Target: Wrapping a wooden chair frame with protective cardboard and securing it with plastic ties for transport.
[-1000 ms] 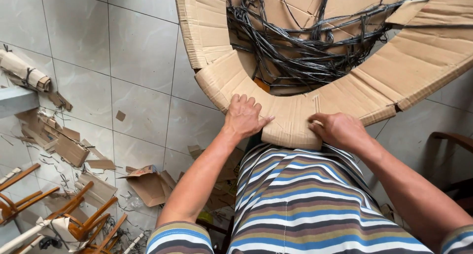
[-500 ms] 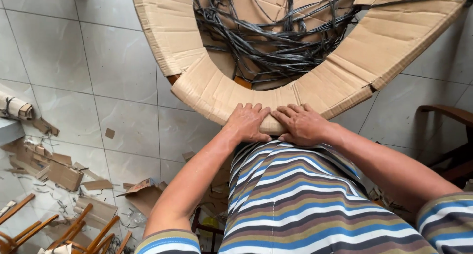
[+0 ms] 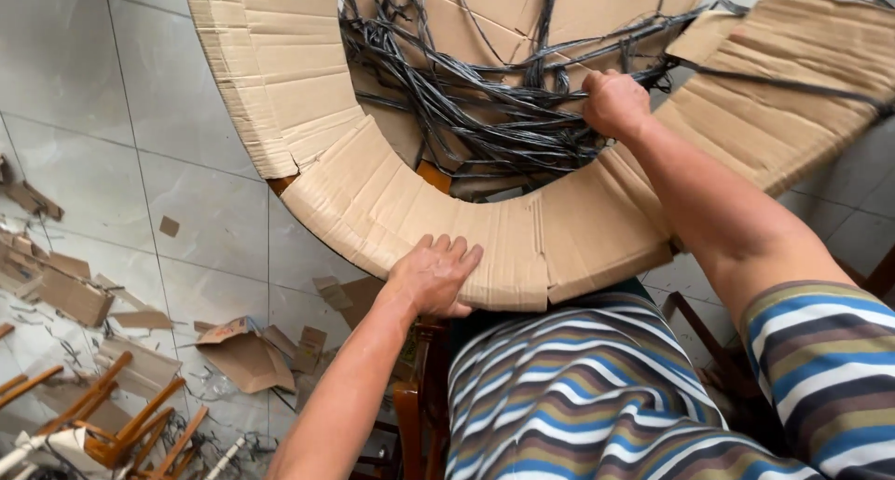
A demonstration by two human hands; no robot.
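The cardboard ring (image 3: 447,228) is big and curved, and it sits right in front of the person, up against the striped shirt (image 3: 578,396). It is made of many folded brown pieces set side by side. The left hand (image 3: 433,277) lies flat on the near edge of the ring, with its fingers (image 3: 457,252) spread out and not gripping anything. The right hand (image 3: 613,102) reaches over the far side of the ring, into the middle. Its fingers are curled into a fist around some of the black straps (image 3: 485,116).

The straps are a big messy tangle in the middle of the ring. They cross over each other and run up over more cardboard at the back. One strap stretches away to the right over a loose cardboard flap (image 3: 792,79). The tangle fills the hole, so the things under it are hard to see. A bit of orange-brown wood (image 3: 433,174) peeks out under the ring.

The floor (image 3: 168,116) has large pale grey tiles. Torn cardboard scraps (image 3: 242,354) lie on it to the left, near the person's left arm. More scraps (image 3: 56,284) are piled farther left. Some wooden chair pieces (image 3: 140,429) lie at the bottom left corner, with cut bits of strap around them. A dark wooden chair arm (image 3: 881,270) shows at the right edge.
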